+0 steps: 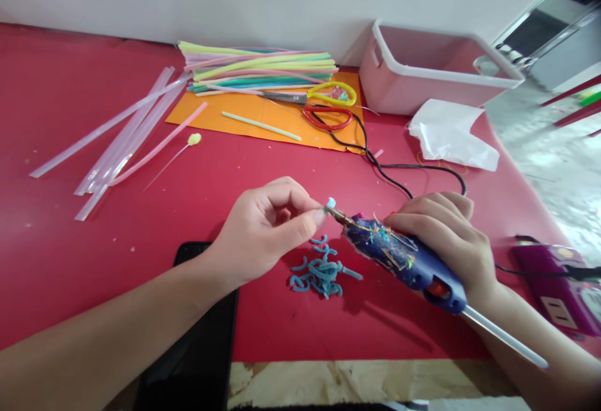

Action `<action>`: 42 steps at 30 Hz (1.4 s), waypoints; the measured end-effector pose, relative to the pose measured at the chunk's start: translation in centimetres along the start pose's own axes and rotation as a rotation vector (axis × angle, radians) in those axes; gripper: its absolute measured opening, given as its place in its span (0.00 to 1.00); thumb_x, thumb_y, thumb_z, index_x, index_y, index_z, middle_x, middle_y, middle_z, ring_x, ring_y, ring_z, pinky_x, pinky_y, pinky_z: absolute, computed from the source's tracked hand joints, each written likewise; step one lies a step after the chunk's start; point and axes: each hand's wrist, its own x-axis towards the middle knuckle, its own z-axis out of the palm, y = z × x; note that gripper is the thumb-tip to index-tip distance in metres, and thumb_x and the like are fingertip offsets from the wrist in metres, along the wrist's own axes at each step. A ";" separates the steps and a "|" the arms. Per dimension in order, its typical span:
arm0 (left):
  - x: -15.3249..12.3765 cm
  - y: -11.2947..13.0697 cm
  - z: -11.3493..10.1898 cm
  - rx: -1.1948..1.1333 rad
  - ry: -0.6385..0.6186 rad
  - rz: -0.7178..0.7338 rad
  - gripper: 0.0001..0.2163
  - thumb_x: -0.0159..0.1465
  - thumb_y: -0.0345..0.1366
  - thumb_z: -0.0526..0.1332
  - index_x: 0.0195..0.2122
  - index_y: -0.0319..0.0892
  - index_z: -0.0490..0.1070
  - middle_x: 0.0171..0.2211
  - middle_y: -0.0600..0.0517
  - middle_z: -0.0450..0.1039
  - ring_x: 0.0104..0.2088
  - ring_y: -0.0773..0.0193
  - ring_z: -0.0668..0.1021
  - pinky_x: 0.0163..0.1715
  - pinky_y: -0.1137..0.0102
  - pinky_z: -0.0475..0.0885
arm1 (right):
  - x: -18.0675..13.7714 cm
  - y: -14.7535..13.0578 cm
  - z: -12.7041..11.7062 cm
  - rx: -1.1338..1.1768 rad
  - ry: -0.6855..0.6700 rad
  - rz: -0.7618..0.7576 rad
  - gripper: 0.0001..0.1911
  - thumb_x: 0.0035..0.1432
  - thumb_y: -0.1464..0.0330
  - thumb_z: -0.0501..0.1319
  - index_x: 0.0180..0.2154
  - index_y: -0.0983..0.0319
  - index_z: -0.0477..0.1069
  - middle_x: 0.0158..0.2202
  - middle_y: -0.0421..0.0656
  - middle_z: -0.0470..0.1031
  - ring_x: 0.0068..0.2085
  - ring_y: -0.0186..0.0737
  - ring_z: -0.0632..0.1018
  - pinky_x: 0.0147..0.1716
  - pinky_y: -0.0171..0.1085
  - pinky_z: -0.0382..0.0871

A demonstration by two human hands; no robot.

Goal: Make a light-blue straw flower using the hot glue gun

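Red worktop point(70, 260) is taking up pretty much the whole view, and everything else is sitting on it. Going down in size: a pale pink plastic bin point(408, 79) is standing at the back right by the wall, with a crumpled white bag point(451, 132) lying just in front of it. An orange sheet point(244, 116) is lying back centre, and a bundle of pastel straws point(263, 66) is resting along its far edge. Off to the left, a bunch of clear glue sticks point(126, 141) are lying fanned out. A black phone point(197, 348) is lying at the near edge, partly under the left forearm, and a purple power strip point(558, 292) is sitting at the right edge.

Now the hands. The right hand point(446, 235) is wrapping tight around a blue glue gun point(404, 260), which is smeared with old glue and pointing its nozzle left. A black cord point(399, 173) is snaking from behind that hand back to the orange sheet. The left hand point(267, 229) is closing in a pinch, thumb and forefinger holding a tiny blue bit point(331, 202) right at the nozzle tip, just above the worktop in the centre. Yellow-handled scissors point(323, 94) are lying on the orange sheet. A little pile of blue curls point(319, 273) is lying just below the nozzle, between the two hands.
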 end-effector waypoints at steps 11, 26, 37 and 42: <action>-0.9 -0.8 0.5 0.669 -0.248 0.342 0.07 0.67 0.30 0.61 0.36 0.37 0.78 0.35 0.49 0.73 0.36 0.64 0.74 0.40 0.67 0.69 | -0.9 4.2 0.4 -0.281 -0.093 0.334 0.19 0.54 0.67 0.57 0.49 0.59 0.64 0.40 0.48 0.75 0.41 0.52 0.74 0.43 0.49 0.61; -1.1 -1.2 0.4 1.070 -0.015 0.485 0.16 0.71 0.24 0.49 0.53 0.38 0.72 0.47 0.43 0.75 0.45 0.54 0.73 0.49 0.59 0.70 | -0.2 4.2 0.4 -0.330 -0.060 0.382 0.25 0.50 0.81 0.51 0.48 0.58 0.71 0.47 0.51 0.73 0.49 0.55 0.71 0.48 0.54 0.64; 0.9 2.1 -6.7 1.214 -0.136 0.063 0.10 0.64 0.35 0.61 0.46 0.44 0.76 0.45 0.46 0.79 0.43 0.50 0.80 0.43 0.59 0.72 | -0.2 3.9 0.5 -0.311 -0.018 0.355 0.18 0.56 0.78 0.52 0.44 0.59 0.74 0.45 0.49 0.75 0.48 0.54 0.72 0.48 0.53 0.65; 1.5 1.1 -7.5 1.166 -0.184 0.016 0.07 0.63 0.34 0.60 0.40 0.45 0.76 0.41 0.48 0.77 0.38 0.55 0.79 0.40 0.62 0.70 | -0.6 4.9 0.9 -0.203 -0.107 0.311 0.23 0.52 0.80 0.51 0.46 0.61 0.74 0.44 0.48 0.73 0.46 0.50 0.75 0.50 0.50 0.71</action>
